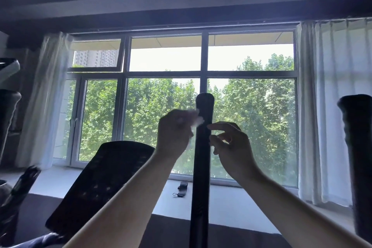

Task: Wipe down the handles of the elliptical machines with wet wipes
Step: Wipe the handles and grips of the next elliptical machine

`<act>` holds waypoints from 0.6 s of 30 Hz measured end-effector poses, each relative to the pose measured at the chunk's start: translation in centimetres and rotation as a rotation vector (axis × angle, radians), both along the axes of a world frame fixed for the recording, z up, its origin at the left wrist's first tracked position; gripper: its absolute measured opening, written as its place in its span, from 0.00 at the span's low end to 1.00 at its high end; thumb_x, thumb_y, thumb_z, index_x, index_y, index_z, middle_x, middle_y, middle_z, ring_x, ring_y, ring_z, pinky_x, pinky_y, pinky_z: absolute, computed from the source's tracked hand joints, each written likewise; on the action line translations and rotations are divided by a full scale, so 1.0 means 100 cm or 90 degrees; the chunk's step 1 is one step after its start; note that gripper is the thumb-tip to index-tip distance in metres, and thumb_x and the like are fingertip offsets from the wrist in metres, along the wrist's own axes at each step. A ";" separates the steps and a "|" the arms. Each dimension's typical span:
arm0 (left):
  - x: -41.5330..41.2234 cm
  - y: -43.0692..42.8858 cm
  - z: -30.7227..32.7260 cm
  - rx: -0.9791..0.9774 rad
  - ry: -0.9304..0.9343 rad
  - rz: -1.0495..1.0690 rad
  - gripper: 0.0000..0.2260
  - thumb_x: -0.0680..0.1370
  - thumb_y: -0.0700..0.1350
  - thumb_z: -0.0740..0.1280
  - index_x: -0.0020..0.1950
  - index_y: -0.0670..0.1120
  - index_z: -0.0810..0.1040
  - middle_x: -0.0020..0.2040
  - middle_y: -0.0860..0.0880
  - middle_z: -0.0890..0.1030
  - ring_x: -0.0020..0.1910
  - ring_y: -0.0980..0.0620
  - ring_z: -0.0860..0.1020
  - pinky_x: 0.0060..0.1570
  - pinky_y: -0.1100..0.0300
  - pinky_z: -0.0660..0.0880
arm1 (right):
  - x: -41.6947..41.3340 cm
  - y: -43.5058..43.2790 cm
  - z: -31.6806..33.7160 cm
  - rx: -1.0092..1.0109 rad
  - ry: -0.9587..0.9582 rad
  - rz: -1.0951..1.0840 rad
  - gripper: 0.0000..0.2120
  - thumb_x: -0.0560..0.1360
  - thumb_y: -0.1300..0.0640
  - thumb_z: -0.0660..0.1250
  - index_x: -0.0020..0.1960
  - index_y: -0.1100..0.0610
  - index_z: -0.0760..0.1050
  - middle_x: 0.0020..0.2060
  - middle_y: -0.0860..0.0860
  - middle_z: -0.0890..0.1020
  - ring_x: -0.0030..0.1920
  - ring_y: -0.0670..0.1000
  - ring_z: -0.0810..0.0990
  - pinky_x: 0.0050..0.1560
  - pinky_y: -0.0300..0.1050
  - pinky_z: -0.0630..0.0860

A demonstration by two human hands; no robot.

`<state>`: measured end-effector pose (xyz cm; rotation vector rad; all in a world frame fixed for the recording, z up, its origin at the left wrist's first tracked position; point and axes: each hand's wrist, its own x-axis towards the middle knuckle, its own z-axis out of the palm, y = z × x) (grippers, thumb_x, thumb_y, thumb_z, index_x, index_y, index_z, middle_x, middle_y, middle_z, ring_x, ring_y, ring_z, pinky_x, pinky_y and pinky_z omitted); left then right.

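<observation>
The main risk here is that the wet wipe point(196, 120) slips or bunches up: the left hand point(174, 133) pinches it in curled fingers just left of the upright handle point(203, 147), and only a crumpled white corner of it touches the black grip near the top, so a stroke made from this hold would likely clean a narrow stripe and leave the far side and the rounded cap untouched. The right hand point(231, 147) sits just right of the handle with its fingers loosely curled and holding nothing, one fingertip about touching the grip; if it does not steady the handle, the bar may swing on its pivot under the wiping pressure. Strong backlight from the window point(251, 106) behind the handle makes everything near it a silhouette, so missed patches would be hard to spot. The handle itself is a long, dark, matte post, standing nearly upright in the middle of the view, rounded at the top, with no visible dirt or wetness that can be told in this light. A second handle point(358, 157) of similar look stands well to the right of it, and the dark console panel point(100, 183) leans to its lower left. A small dark object point(182, 188) lies on the sill just left of the handle's lower part.
</observation>
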<state>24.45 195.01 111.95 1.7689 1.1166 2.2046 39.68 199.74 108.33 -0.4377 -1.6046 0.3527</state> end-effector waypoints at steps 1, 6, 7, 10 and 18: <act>0.001 0.003 0.008 0.014 -0.010 0.006 0.10 0.79 0.50 0.73 0.42 0.45 0.85 0.27 0.53 0.82 0.23 0.57 0.76 0.28 0.65 0.72 | 0.000 0.000 0.000 -0.001 0.003 0.002 0.16 0.76 0.70 0.70 0.51 0.48 0.83 0.53 0.46 0.81 0.42 0.51 0.85 0.38 0.45 0.78; -0.002 0.009 -0.010 -0.008 0.072 0.035 0.15 0.80 0.51 0.71 0.39 0.42 0.84 0.23 0.53 0.78 0.22 0.57 0.75 0.29 0.65 0.71 | 0.002 -0.002 -0.007 -0.017 0.012 0.015 0.17 0.76 0.71 0.70 0.50 0.48 0.83 0.52 0.51 0.81 0.42 0.52 0.86 0.34 0.43 0.78; -0.004 0.007 -0.019 -0.021 0.087 0.027 0.15 0.80 0.51 0.72 0.38 0.43 0.84 0.23 0.53 0.78 0.22 0.57 0.75 0.29 0.66 0.71 | 0.002 -0.002 -0.010 -0.020 0.015 0.019 0.17 0.76 0.71 0.70 0.50 0.48 0.83 0.52 0.52 0.81 0.42 0.53 0.85 0.33 0.42 0.78; -0.010 -0.001 -0.049 -0.088 0.097 -0.006 0.11 0.78 0.51 0.73 0.37 0.48 0.83 0.23 0.52 0.78 0.22 0.57 0.75 0.29 0.65 0.72 | 0.001 -0.001 -0.020 -0.024 0.012 0.014 0.17 0.76 0.71 0.70 0.52 0.50 0.84 0.53 0.51 0.80 0.43 0.55 0.85 0.35 0.44 0.79; -0.008 -0.017 -0.070 -0.118 0.057 -0.018 0.09 0.79 0.48 0.73 0.39 0.50 0.85 0.26 0.48 0.80 0.22 0.56 0.73 0.23 0.65 0.68 | 0.001 -0.001 -0.036 -0.041 -0.004 0.015 0.15 0.75 0.70 0.71 0.52 0.52 0.84 0.54 0.48 0.80 0.42 0.53 0.84 0.40 0.46 0.77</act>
